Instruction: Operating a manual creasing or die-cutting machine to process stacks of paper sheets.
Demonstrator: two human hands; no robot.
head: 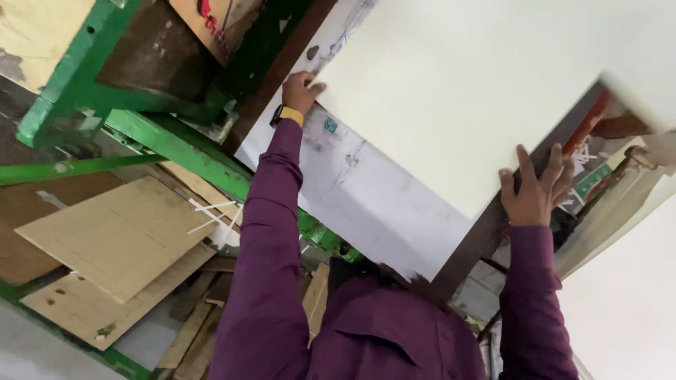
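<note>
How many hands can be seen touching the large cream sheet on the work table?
2. The left hand grips the cream sheet at its far left edge, above the yellow wristband. The right hand presses its near right edge, over the table's dark border. No other hands show.
</note>
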